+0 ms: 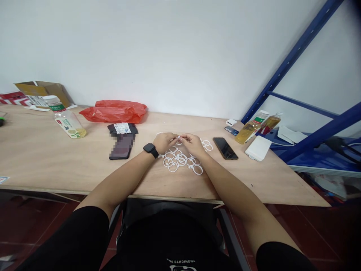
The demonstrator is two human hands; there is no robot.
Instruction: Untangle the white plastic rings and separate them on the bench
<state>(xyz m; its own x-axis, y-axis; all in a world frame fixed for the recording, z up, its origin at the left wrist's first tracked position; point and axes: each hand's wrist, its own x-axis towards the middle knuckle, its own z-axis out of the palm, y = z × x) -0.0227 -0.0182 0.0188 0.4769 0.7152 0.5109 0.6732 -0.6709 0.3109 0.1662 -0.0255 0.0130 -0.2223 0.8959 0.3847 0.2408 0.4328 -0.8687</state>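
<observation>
Several thin white rings with small knobs (181,159) lie in a loose pile on the wooden table, just below and between my hands. My left hand (165,143), with a black watch on its wrist, is closed at the fingertips on a small white ring. My right hand (193,143) meets it from the right, its thumb and fingers pinched on the same white piece. Most of that ring is hidden by my fingers. A few more rings (207,145) lie just right of my right hand.
On the wooden table (93,165) are a dark pouch (122,145), a red plastic bag (115,112) and a drink bottle (69,122) to the left. A phone (225,148), a white box (258,148) and another bottle (249,130) stand or lie right, beside a blue metal frame (293,56).
</observation>
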